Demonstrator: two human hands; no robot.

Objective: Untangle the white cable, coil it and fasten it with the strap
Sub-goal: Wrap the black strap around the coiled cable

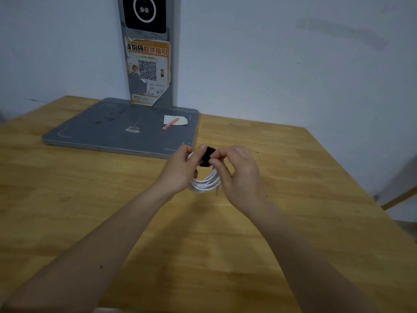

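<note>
Above the middle of the light wooden table [282, 222], both hands hold a coiled white round cable [206, 182] clear of the surface, just in front of the near right corner of a flat grey metal base plate [101, 129] that lies toward the table's far edge. The left hand [180, 172] curls its fingers round the coil's left side, thumb on a black fabric strap [207, 155] wrapped over the coil's top. The right hand [239, 175] pinches that strap between thumb and forefinger. On the plate's far right corner lie a white paper slip [178, 119] and an orange pen [170, 123]. Bare wood stretches to the table's near and right edges.
</note>
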